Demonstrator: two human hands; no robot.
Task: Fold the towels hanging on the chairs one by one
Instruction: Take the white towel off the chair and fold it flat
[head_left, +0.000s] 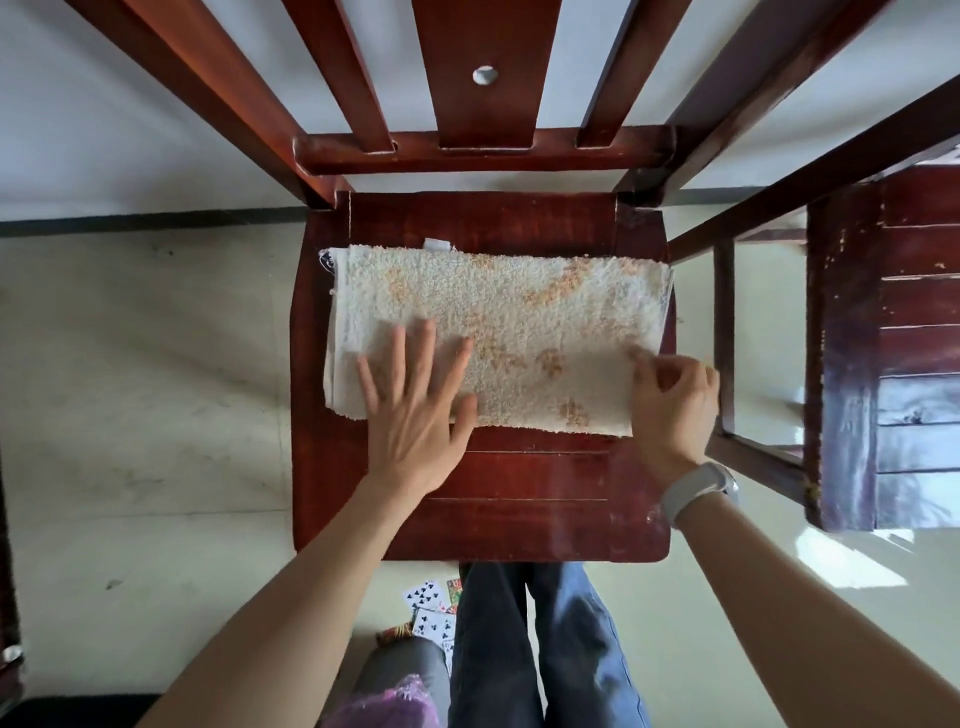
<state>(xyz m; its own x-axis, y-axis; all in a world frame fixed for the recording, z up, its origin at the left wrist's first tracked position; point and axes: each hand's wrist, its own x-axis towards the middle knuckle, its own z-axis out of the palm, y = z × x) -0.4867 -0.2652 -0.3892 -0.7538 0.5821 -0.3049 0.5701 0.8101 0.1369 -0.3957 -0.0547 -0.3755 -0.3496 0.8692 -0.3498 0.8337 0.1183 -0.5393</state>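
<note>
Jeans (545, 649) lowest in frame, then both forearms. Left hand (410, 410) flat, fingers spread, presses the towel (498, 332) on the chair seat (519, 509). Right hand (670, 400) pinches its near-right corner. I judge mid-fold; next I'd carry that corner leftward.

Soft daylight, glare on the floor (852, 561) at right, wide-angle edge distortion

Under the fingers (415, 353), the towel (498, 338) is nubby, matt terry cloth (orange-flecked); the chair (519, 509) seat beneath is glossy varnished wood.
</note>
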